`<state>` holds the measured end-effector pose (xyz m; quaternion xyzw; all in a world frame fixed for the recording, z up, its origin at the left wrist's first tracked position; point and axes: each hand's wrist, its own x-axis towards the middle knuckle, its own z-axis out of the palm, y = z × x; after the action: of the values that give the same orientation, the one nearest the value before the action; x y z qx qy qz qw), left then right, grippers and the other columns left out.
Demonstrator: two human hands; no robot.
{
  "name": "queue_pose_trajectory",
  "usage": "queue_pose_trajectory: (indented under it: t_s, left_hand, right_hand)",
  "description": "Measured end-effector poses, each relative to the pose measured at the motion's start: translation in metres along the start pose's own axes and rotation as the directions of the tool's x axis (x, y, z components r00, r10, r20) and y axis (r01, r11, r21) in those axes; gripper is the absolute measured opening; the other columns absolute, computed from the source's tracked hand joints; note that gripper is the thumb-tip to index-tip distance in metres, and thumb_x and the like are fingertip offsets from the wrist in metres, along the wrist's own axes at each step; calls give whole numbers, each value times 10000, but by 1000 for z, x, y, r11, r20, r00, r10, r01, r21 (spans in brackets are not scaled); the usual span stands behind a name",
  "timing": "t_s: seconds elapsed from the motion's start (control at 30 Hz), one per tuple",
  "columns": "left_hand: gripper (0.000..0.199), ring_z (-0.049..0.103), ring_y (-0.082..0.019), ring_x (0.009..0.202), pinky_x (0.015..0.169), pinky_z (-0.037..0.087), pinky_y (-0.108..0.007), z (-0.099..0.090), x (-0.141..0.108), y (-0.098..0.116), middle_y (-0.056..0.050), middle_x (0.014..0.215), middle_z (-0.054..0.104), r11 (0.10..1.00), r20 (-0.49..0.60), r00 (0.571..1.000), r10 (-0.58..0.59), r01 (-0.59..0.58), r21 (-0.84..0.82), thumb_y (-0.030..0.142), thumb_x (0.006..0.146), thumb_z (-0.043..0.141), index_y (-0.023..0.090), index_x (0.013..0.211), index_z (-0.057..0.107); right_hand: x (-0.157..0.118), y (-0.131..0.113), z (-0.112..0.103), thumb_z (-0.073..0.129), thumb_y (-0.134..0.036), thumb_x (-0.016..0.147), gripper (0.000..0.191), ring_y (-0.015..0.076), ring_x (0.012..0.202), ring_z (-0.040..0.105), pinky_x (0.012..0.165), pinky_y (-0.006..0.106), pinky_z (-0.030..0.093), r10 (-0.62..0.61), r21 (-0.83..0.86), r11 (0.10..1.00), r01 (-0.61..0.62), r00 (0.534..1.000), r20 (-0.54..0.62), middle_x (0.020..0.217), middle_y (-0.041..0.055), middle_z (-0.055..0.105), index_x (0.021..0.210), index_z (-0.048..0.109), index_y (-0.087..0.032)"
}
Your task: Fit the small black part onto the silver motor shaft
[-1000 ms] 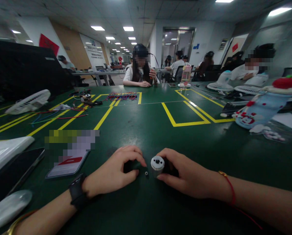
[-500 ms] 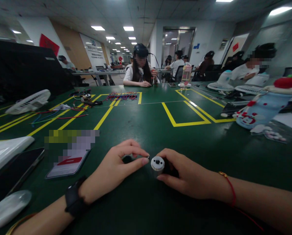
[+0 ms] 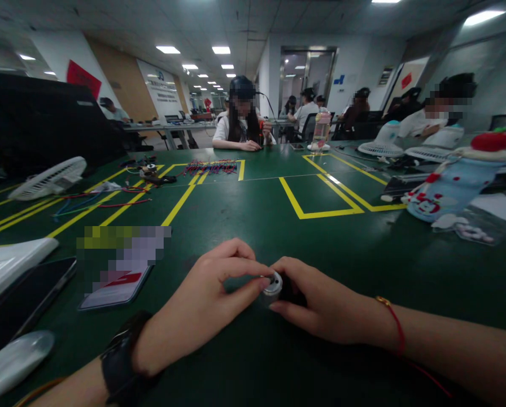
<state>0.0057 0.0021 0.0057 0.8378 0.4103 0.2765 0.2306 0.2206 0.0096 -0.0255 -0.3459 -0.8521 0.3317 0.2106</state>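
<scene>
A small silver cylinder that looks like an electric motor (image 3: 273, 291) stands upright near the front of the green table (image 3: 253, 220), its round end with dark holes facing up. My right hand (image 3: 321, 302) is closed around its right side, thumb in front and fingers behind. From the left, my left hand (image 3: 213, 299) reaches over with thumb and index finger pinched together at the left part of the motor's top. Those fingertips cover part of the holed face. Whatever tiny piece is between them is hidden now.
To the left lie a phone-like card (image 3: 121, 285), a dark tablet-like slab (image 3: 28, 294) and a white mouse (image 3: 18, 359). Loose wires (image 3: 104, 198) and a white fan (image 3: 49, 178) are further back. A blue bottle (image 3: 452, 183) stands at right. A person (image 3: 242, 118) sits opposite.
My left hand has moved right, bringing its pinched fingertips from beside the motor onto its top. The tiny metal piece seen in them earlier is now hidden. My right hand keeps its hold.
</scene>
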Motion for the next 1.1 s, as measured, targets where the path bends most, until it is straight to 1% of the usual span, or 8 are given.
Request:
queue_pose_trajectory:
  t_s: [0.1,0.17,0.23,0.33,0.4,0.57,0.9,1.1]
  left_hand:
    - [193,568,-185,871,758,448,-294,-1,-2,0,-11,932,597,997,-1,999,-43,43,-60,216,889,544,275,964,712]
    - [193,571,-189,880,775,446,-300,0,-3,-4,-13,944,610,987,-19,994,-105,102,-123,222,901,518,260,965,697]
    - [178,572,-180,830,728,445,-284,2,-4,-10,-8,903,618,963,-32,980,-195,185,-195,245,907,509,241,960,678]
    - [170,532,-150,679,599,413,-240,6,-5,-24,18,748,577,895,-23,940,-339,315,-314,297,910,503,221,961,647]
    - [171,492,-136,624,566,390,-227,8,-4,-33,34,686,526,857,-20,922,-387,352,-376,312,912,498,207,952,627]
    - [150,472,-120,618,572,380,-217,10,-3,-41,38,700,515,816,-7,911,-413,367,-447,309,905,515,187,908,603]
    - [159,487,-130,640,584,383,-220,9,-4,-37,33,709,521,817,14,909,-416,381,-433,319,897,527,182,902,608]
    - [152,494,-133,653,597,387,-224,10,-5,-39,29,721,535,819,14,918,-396,361,-446,319,887,542,189,893,621]
  right_hand:
    - [0,0,-1,628,-235,818,277,177,821,521,716,308,438,-7,8,1000,7,1000,2,991,55,572,1073,533,-184]
    - [-1,-1,-2,628,-224,819,309,181,859,530,748,313,441,-20,24,1000,20,1000,3,1041,61,574,1107,524,-187]
    - [-1,-1,-2,629,-222,821,329,183,885,535,774,317,441,-25,32,999,25,1000,1,1070,61,574,1129,517,-192]
    - [-1,-1,-2,621,-230,830,320,180,891,537,792,320,442,-15,28,999,15,1000,5,1062,57,576,1130,519,-191]
    - [0,-1,-2,621,-229,830,315,179,895,539,799,321,443,-13,29,1000,13,1000,8,1059,56,575,1126,521,-187]
    - [-1,-1,-2,625,-225,825,322,177,901,539,808,322,444,-12,27,1000,12,1000,3,1058,51,576,1127,518,-187]
    - [-1,-1,-3,622,-226,834,336,176,930,534,840,317,438,-24,12,1000,24,1000,8,1079,48,571,1150,512,-191]
    - [-1,-2,-3,618,-222,839,334,171,940,529,852,308,432,-24,-1,1000,24,1000,17,1079,43,568,1155,511,-190]
